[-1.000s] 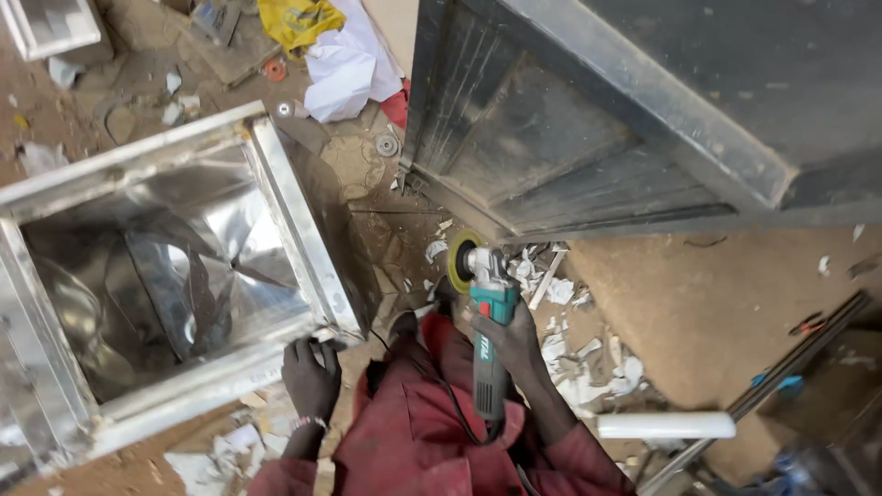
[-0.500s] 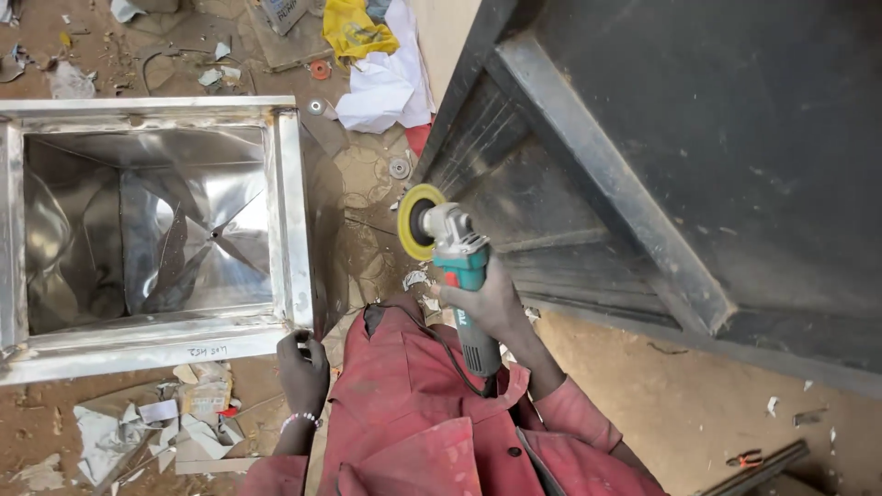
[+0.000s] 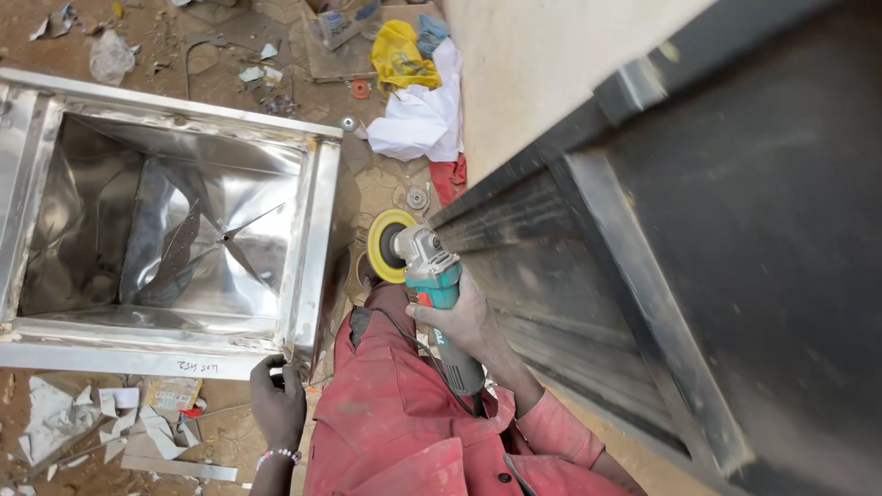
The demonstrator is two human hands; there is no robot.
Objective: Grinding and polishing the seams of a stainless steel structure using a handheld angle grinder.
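The right hand point(image 3: 469, 321) is wrapped tight around the body of a teal angle grinder point(image 3: 439, 298), fingers closed about it just behind the silver gear head, with the dark rear handle running back under the wrist toward the red workwear point(image 3: 404, 432). The grinder points up and away from the person, its yellow disc point(image 3: 386, 244) at the far tip, well ahead of the knuckles and standing on edge right beside the lower edge of the big dark steel frame point(image 3: 661, 276) that fills the right of the view; whether disc and steel actually touch, I cannot tell. A black cable trails from the tool across the red cloth. Over on the other side, the left hand point(image 3: 277, 404) hangs low, fingers curled loosely at the near corner of the shiny sheet-metal box point(image 3: 312, 230), seemingly touching its rim; it holds nothing I can make out. The grinder sits between the box and the frame, well apart from the left hand. Paper scraps point(image 3: 138, 427) litter the dirt floor nearby, and a white and yellow cloth heap point(image 3: 413, 101) lies farther off.
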